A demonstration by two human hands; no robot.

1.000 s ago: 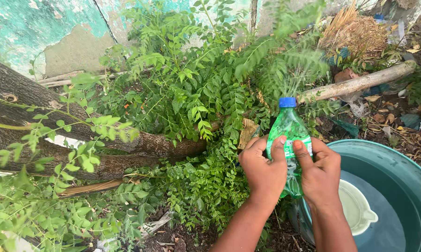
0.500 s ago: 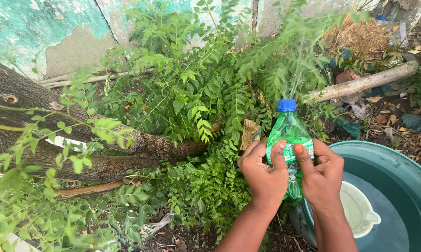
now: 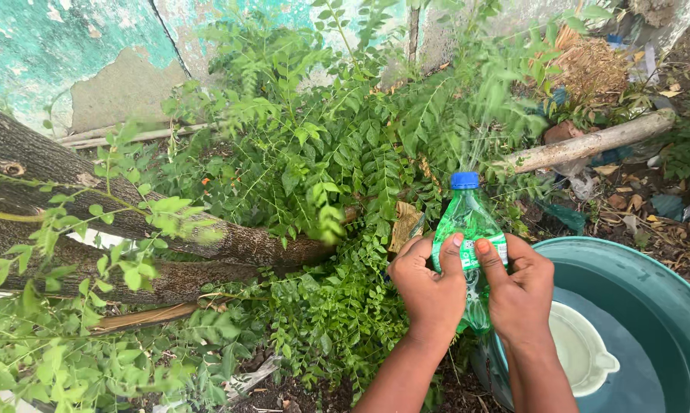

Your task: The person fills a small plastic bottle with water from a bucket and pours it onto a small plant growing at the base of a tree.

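Head view: left hand (image 3: 429, 287) and right hand (image 3: 522, 287) both clasp 1 green plastic bottle (image 3: 469, 237) with a blue cap (image 3: 465, 180), thumbs pressed on its front; bottle upright, held over the leafy shrub (image 3: 322, 168); fine spray shows above the cap; teal basin (image 3: 651, 291) of water just right of the hands, white scoop (image 3: 582, 348) inside it; tree trunk (image 3: 69, 199) lies left; pale log (image 3: 589, 144) behind; peeling wall (image 3: 77, 46) beyond.

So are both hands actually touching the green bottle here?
Touching. The head view shows the left hand and right hand wrapped around the green bottle, thumbs pressed on its front.
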